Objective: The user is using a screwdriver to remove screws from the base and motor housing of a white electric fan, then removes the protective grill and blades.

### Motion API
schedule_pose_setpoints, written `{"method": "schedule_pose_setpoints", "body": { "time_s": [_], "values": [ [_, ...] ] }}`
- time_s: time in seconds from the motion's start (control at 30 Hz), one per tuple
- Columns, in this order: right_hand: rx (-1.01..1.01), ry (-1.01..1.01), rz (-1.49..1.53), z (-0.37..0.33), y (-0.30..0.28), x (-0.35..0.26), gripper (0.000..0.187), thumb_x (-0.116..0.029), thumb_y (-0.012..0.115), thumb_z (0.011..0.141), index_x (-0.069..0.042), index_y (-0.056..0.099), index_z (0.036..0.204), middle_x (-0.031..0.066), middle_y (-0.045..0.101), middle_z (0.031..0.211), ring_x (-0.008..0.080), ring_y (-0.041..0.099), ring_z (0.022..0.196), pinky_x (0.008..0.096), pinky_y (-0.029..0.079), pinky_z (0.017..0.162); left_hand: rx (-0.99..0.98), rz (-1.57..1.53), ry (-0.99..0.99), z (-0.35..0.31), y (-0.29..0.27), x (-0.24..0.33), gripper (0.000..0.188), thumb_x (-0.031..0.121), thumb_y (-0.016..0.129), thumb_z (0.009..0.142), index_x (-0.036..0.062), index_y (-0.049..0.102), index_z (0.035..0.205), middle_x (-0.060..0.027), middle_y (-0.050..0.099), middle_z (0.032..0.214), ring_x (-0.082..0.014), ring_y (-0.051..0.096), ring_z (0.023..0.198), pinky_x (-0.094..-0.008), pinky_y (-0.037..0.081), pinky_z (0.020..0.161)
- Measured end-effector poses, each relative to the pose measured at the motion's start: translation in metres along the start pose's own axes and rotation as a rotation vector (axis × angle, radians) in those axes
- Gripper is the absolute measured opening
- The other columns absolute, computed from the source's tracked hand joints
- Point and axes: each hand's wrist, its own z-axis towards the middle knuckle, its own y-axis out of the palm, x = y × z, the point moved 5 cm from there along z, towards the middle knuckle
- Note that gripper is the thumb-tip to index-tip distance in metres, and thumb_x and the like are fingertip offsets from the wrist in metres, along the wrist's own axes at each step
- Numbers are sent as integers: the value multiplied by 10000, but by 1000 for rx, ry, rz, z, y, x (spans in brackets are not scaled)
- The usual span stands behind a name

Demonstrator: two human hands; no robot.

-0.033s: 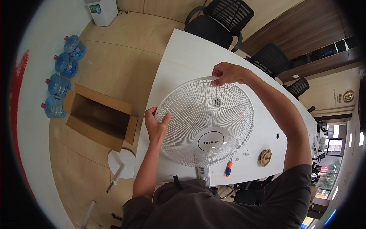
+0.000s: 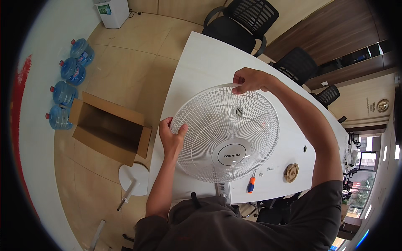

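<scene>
A round white wire grille of an electric fan point(image 2: 201, 134) fills the middle, above the white table, with a round centre cap point(image 2: 231, 155). My left hand point(image 2: 171, 137) grips the grille's left rim, thumb on the front and fingers behind. At the far edge, my right hand point(image 2: 253, 79) pinches the rim between thumb and fingers. Through the wires the fan's inner parts show only faintly. Below the grille, close to my body, a white panel with buttons point(image 2: 223, 190) is partly visible. A screwdriver with an orange and blue handle point(image 2: 251, 184) lies right of it, its shaft reaching toward the grille.
Small loose bits point(image 2: 261, 175) and a brown carved round object point(image 2: 291, 172) lie on the white table point(image 2: 197, 54). Left on the floor are an open cardboard box point(image 2: 111, 108), a white round plate with a pole point(image 2: 133, 180) and several blue water bottles point(image 2: 65, 93). Black chairs point(image 2: 234, 35) stand beyond.
</scene>
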Motion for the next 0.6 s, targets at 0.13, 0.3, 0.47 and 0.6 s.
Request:
{"method": "schedule_pose_setpoints", "body": {
  "time_s": [0.13,0.3,0.47,0.6],
  "values": [
    [-5,8,-33,4,0,-2,396,-258,803,779,15,648,1021,90,641,863,199,596,823,314,457,758,5,-12,-60,0,-1,-2,514,177,781,786,-77,507,1140,-187,565,1101,-278,571,1010,-386,455,922],
    [4,2,-43,0,-2,-6,381,-255,786,801,22,646,1023,92,641,869,197,596,826,318,460,754,29,5,-41,0,-2,-2,491,172,771,798,-81,518,1135,-190,584,1084,-275,587,992,-379,467,910],
    [-10,-23,23,-4,-1,-2,444,-295,813,779,19,639,1041,97,644,895,206,598,842,323,467,773,33,-52,-70,0,-2,0,494,196,766,810,-86,528,1138,-191,594,1077,-271,594,983,-373,471,899],
    [29,-166,98,-13,4,11,583,-339,864,717,0,618,1123,112,638,981,224,596,949,347,474,870,17,-35,-48,3,0,-12,521,250,762,824,-85,529,1148,-187,584,1101,-264,578,1003,-371,457,908]
  ]
}}
